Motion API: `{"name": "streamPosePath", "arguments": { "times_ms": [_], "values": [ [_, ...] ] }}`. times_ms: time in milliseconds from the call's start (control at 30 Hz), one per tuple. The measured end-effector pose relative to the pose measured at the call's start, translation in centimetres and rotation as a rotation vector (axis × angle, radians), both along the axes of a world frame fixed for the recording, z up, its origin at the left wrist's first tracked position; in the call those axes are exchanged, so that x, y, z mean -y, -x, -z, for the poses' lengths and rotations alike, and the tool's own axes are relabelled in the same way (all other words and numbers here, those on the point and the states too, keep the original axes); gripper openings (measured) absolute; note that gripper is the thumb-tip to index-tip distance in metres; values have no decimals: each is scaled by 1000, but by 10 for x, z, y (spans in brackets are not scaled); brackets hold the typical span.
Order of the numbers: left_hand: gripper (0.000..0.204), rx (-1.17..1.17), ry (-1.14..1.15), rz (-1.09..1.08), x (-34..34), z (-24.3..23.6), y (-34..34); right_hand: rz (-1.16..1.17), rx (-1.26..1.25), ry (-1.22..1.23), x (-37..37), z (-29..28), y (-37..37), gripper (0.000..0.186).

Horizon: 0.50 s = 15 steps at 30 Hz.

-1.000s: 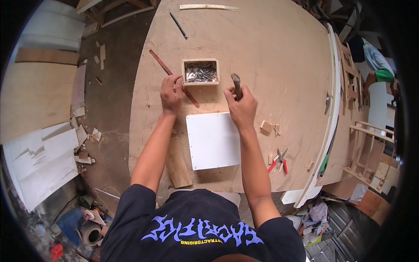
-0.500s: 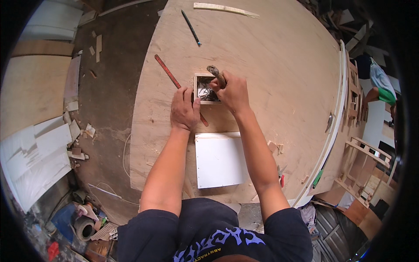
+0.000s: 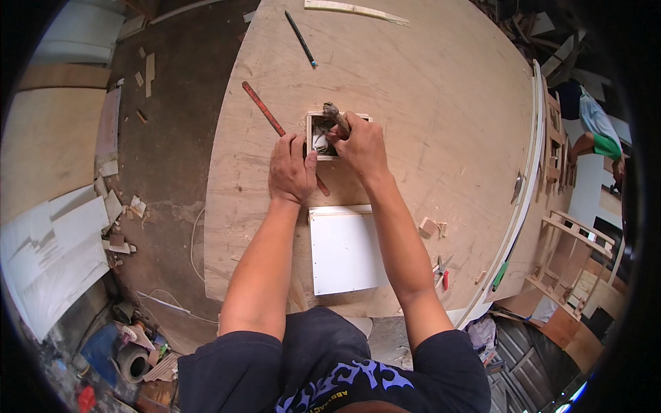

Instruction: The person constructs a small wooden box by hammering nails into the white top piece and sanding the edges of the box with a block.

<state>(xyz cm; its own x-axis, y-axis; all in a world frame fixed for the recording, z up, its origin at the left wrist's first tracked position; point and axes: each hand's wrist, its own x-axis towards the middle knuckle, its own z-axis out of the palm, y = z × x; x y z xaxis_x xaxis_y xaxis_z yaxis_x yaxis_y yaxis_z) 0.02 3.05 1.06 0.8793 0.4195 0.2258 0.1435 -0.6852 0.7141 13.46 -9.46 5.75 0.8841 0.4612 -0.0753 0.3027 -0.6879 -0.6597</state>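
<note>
- The left hand (image 3: 292,171) is resting at the left of the small wooden box (image 3: 309,131), just above the middle of the frame; its fingers are lying close together, its thumb is sitting by the box's lower left corner, and whether they are gripping the wall cannot be told.
- The right hand (image 3: 363,146) is covering the right part of the box, its fingers curling around a hammer-like tool (image 3: 331,110) and clamping it, the dark head sticking out toward the upper left; whether the fingertips are also pinching something inside is hidden.
- The box is standing open on the plywood table (image 3: 447,103), with small metal pieces (image 3: 321,144) showing inside, partly hidden.
- A red strip (image 3: 263,108) is lying aslant, passing under the left hand.
- A white panel (image 3: 346,252) is lying below the box, at the lower centre, the right forearm covering its right edge.
- A dark pencil (image 3: 301,40) and a pale wood strip (image 3: 357,12) are lying at the top.
- A wood block (image 3: 427,227) and a red-handled cutting tool (image 3: 445,279) are lying right of the right forearm.
- Another person's green sleeve (image 3: 606,146) is showing at the far right.
</note>
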Motion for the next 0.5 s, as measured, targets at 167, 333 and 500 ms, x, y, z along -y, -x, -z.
{"name": "streamPosePath", "arguments": {
  "times_ms": [167,333,500],
  "values": [
    [38,23,-16,1,-1,3,-1,36,13,9,0,-4,3,20],
    [38,16,-13,1,0,4,0,52,11,-44,-4,-8,5,21],
    [40,1,-11,1,0,6,0,15,16,-54,-15,-9,7,17]
  ]
}}
